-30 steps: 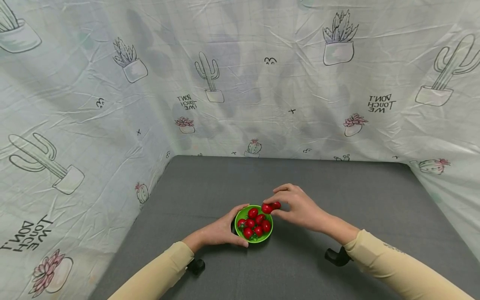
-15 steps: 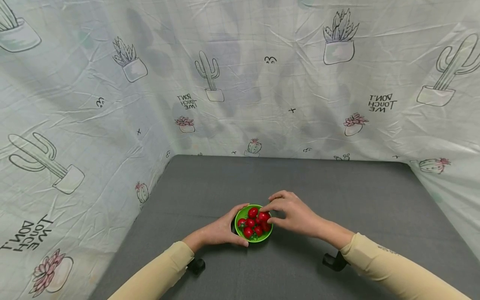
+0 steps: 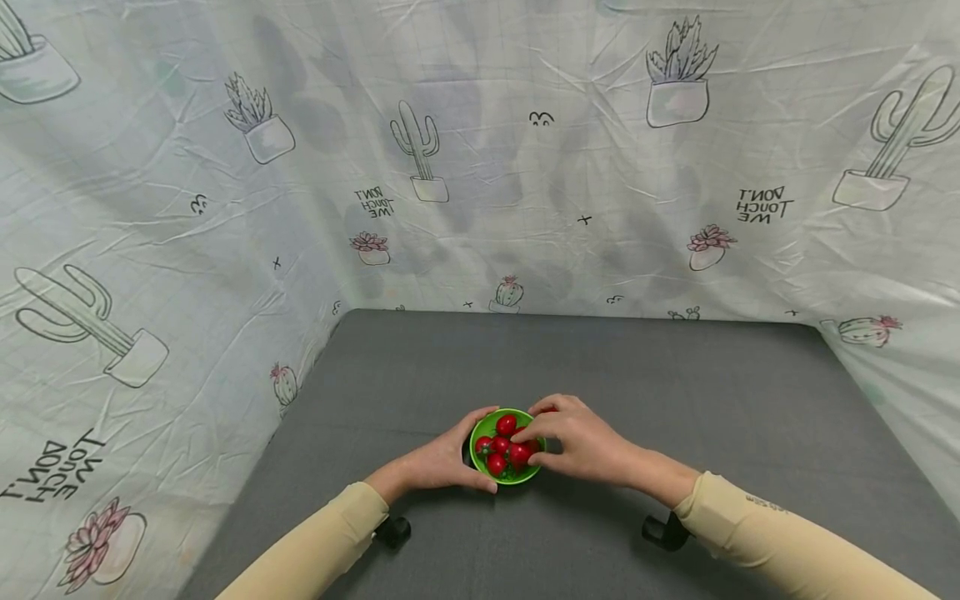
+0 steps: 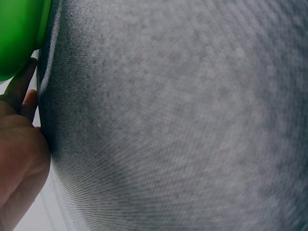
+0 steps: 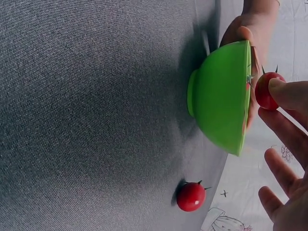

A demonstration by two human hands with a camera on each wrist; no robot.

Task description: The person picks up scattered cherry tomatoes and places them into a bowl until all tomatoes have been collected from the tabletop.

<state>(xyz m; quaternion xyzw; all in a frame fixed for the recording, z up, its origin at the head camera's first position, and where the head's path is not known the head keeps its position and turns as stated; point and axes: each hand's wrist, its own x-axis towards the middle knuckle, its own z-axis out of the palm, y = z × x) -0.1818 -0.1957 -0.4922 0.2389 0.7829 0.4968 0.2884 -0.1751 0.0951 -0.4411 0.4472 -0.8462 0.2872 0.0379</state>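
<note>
A green bowl point(image 5: 219, 96) stands upright on the grey table, with several red cherry tomatoes point(image 3: 497, 464) inside. The left hand point(image 3: 442, 460) holds the bowl's left side between thumb and fingers; its lower edge lies at the table in the left wrist view. Over the bowl's right part, the right hand point(image 3: 581, 437) pinches one cherry tomato point(image 5: 265, 98) between thumb and forefinger, its green stalk showing. The other fingers of that hand are spread apart. Another cherry tomato point(image 5: 191, 196) lies on the table beyond the bowl, mostly hidden behind the right hand in the head view.
The grey cloth-covered table point(image 3: 420, 358) reaches back to a pale curtain point(image 3: 480, 167) printed with potted plants. Dark straps point(image 3: 666, 532) hang below both wrists.
From above the bowl's far right rim, the right hand has moved left and toward the wearer, carrying the pinched cherry tomato over the bowl. The left hand and bowl stay put.
</note>
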